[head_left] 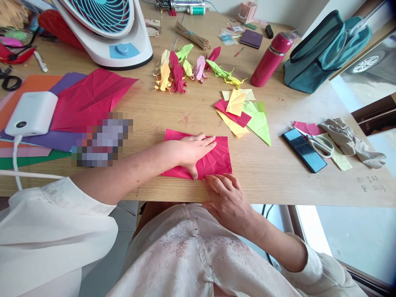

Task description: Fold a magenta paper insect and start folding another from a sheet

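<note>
A creased pink paper sheet (218, 159) lies at the near edge of the wooden table (278, 173). My left hand (193, 150) rests flat on it, fingers stretched out toward the right and thumb down at its front edge. My right hand (227, 198) presses its fingertips on the paper's near edge, fingers extended and holding nothing.
Folded paper figures (185, 68) and loose coloured sheets (244, 113) lie further back. A large pink sheet (89, 97), a white box (31, 113) and a fan (105, 29) are at the left. Scissors (321, 144), a dark case (305, 150), a red flask (270, 60) and a teal bag (324, 49) are on the right.
</note>
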The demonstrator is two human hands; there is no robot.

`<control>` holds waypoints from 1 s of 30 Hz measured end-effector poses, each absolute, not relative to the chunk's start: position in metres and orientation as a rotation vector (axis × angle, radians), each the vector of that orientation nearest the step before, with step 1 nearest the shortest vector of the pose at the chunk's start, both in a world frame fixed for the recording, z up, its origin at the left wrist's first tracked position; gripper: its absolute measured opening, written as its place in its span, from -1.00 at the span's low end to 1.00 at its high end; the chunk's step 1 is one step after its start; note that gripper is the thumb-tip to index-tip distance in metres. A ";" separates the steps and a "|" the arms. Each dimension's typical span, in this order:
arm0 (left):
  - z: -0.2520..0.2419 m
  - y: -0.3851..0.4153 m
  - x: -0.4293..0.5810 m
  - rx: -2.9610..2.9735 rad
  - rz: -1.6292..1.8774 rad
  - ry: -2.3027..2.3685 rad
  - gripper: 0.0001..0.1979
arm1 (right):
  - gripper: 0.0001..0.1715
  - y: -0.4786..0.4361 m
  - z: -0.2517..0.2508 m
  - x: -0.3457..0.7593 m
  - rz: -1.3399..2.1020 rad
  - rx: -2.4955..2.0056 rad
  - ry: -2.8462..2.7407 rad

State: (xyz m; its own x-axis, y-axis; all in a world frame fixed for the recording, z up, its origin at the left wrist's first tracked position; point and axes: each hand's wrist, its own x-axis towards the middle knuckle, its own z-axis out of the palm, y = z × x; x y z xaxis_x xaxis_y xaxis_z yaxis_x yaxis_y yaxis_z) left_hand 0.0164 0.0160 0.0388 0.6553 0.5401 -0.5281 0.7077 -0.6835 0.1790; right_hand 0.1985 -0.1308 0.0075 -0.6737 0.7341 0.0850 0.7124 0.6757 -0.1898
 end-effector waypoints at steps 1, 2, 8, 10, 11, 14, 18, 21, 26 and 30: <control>0.039 0.016 0.017 2.503 -0.624 0.988 0.37 | -0.45 -0.131 0.008 0.198 0.202 -1.197 -2.731; 0.039 0.016 0.017 2.501 -0.621 0.990 0.36 | -0.46 -0.131 0.009 0.197 0.190 -1.202 -2.736; 0.041 0.013 0.018 2.507 -0.605 0.995 0.29 | -0.40 -0.128 0.006 0.191 0.109 -1.248 -2.766; 0.042 0.013 0.018 2.515 -0.633 0.993 0.27 | -0.39 -0.128 0.005 0.189 0.092 -1.267 -2.755; 0.042 0.013 0.018 2.518 -0.640 0.990 0.27 | -0.39 -0.129 0.004 0.189 0.088 -1.273 -2.746; 0.043 0.013 0.018 2.533 -0.635 0.981 0.27 | -0.39 -0.131 0.003 0.189 0.089 -1.277 -2.729; 0.044 0.012 0.020 2.552 -0.647 0.994 0.27 | -0.44 -0.130 0.003 0.191 0.103 -1.270 -2.728; 0.045 0.012 0.022 2.539 -0.644 1.007 0.25 | -0.48 -0.127 0.003 0.194 0.136 -1.238 -2.743; 0.045 0.011 0.023 2.520 -0.633 1.029 0.24 | -0.46 -0.127 0.004 0.197 0.119 -1.228 -2.720; 0.045 0.009 0.022 2.550 -0.606 1.021 0.23 | -0.50 -0.131 0.004 0.196 0.103 -1.215 -2.691</control>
State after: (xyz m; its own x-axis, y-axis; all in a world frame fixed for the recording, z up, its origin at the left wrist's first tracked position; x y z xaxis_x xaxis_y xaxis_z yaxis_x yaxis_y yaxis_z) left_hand 0.0219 0.0092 0.0453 0.6534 0.5707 -0.4974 0.7100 -0.6899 0.1411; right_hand 0.1959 -0.1311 0.0041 -0.6471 0.7492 0.1411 0.7362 0.6622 -0.1394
